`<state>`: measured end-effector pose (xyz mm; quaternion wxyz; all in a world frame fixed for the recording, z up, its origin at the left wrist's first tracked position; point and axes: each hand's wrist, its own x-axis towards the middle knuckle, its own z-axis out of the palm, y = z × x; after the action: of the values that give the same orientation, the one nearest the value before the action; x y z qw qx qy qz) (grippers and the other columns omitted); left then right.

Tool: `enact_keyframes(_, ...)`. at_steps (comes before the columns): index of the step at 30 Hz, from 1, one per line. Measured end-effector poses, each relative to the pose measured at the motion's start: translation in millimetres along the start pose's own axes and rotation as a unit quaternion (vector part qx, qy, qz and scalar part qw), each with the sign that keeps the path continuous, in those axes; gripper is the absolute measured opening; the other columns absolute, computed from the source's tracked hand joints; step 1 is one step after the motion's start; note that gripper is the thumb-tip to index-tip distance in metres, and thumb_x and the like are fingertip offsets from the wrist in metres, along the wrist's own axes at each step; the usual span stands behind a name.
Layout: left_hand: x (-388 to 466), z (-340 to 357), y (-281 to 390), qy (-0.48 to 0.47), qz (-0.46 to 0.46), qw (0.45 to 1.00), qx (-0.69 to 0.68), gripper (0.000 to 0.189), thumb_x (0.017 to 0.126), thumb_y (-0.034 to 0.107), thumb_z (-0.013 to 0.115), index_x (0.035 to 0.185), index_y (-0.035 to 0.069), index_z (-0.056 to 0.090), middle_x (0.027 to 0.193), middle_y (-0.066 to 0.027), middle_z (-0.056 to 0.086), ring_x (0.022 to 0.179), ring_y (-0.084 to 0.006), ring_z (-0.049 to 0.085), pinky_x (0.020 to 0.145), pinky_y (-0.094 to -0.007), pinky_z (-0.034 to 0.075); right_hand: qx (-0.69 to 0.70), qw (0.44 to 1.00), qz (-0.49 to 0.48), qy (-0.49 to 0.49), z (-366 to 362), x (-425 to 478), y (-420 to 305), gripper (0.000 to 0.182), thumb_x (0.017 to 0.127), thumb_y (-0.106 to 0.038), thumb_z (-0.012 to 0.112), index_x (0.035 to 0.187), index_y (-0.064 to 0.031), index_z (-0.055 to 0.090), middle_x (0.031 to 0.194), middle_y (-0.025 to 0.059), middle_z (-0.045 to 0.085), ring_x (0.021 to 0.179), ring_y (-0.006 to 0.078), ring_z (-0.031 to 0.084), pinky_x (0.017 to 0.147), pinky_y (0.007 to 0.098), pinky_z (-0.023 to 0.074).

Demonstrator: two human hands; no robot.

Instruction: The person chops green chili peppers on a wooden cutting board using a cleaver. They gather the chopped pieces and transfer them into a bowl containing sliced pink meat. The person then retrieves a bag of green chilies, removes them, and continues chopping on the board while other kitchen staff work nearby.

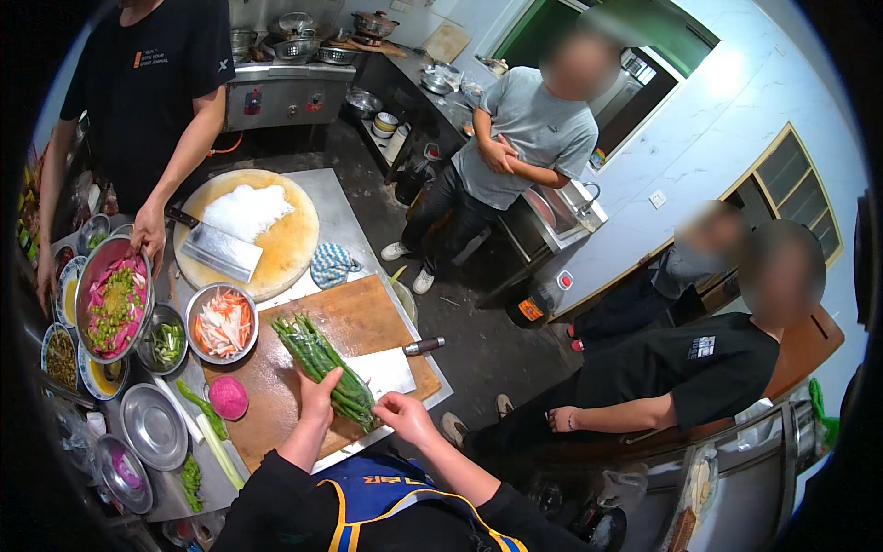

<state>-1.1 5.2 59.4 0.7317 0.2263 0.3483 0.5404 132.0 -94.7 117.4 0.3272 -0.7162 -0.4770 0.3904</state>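
My left hand (319, 399) is wrapped around a bunch of long green vegetable stalks (328, 369), partly covered in what looks like clear plastic film. At the bunch's near end, my right hand (408, 418) pinches the stalk ends or the film; which one is too small to tell. Beneath lies a wooden cutting board (265, 366). A cleaver (390, 371) rests flat on it to the right, its blade partly hidden by the bunch. On the board's left side sits a round pink vegetable (228, 397), beside a steel bowl of orange and white strips (222, 324).
A round chopping block (293, 238) bears a white heap (250, 212) and another cleaver (224, 250). Across the table a co-worker's hand (148, 231) grips a bowl of pink and green food (114, 300). A blue-white cloth (332, 265) lies beside the block. Other people stand to the right.
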Motion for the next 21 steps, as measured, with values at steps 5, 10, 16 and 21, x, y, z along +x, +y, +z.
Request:
enact_keyframes(5,2.0,-0.8,-4.0,0.002,0.031,0.999,-0.012,0.074,0.069,0.000,0.066,0.130,0.008,0.025,0.118,-0.0069,0.040,0.107,-0.0206,0.042,0.095,-0.0334,0.034,0.194,0.979,0.006,0.064,2.3,2.9,29.0,0.008,0.086,-0.012,0.055,0.087,-0.0046,0.054,0.075,0.0023,0.059,0.071,0.0114,0.059,0.062,0.0247,0.0477)
enact_keyframes(10,4.1,-11.8,-2.6,-0.041,-0.013,0.997,-0.057,0.052,0.074,0.008,0.063,0.120,0.005,0.039,0.107,-0.0085,0.051,0.096,-0.0212,0.052,0.086,-0.0363,0.045,0.426,0.894,0.120,0.076,-7.4,12.0,16.3,0.009,0.091,-0.018,0.047,0.092,-0.0084,0.048,0.082,0.0070,0.058,0.076,0.0214,0.062,0.062,0.0318,0.0515)
enact_keyframes(16,17.6,-27.4,2.3,-0.129,-0.214,0.951,-0.183,0.052,0.074,0.028,0.064,0.115,0.000,0.048,0.107,-0.0146,0.057,0.096,-0.0288,0.057,0.088,-0.0459,0.045,0.391,0.914,0.110,-0.022,-37.4,17.8,-8.1,0.017,0.089,-0.022,0.051,0.097,-0.0077,0.047,0.082,0.0049,0.056,0.068,0.0157,0.057,0.054,0.0275,0.0489)
enact_keyframes(21,10.7,-17.6,12.2,-0.131,-0.142,0.974,-0.120,0.042,0.077,0.015,0.061,0.114,0.001,0.047,0.102,-0.0115,0.058,0.093,-0.0226,0.058,0.083,-0.0382,0.049,0.331,0.942,0.047,-0.041,-31.6,11.6,-20.9,0.023,0.084,-0.018,0.058,0.099,-0.0057,0.045,0.081,0.0045,0.053,0.062,0.0102,0.054,0.051,0.0246,0.0465)
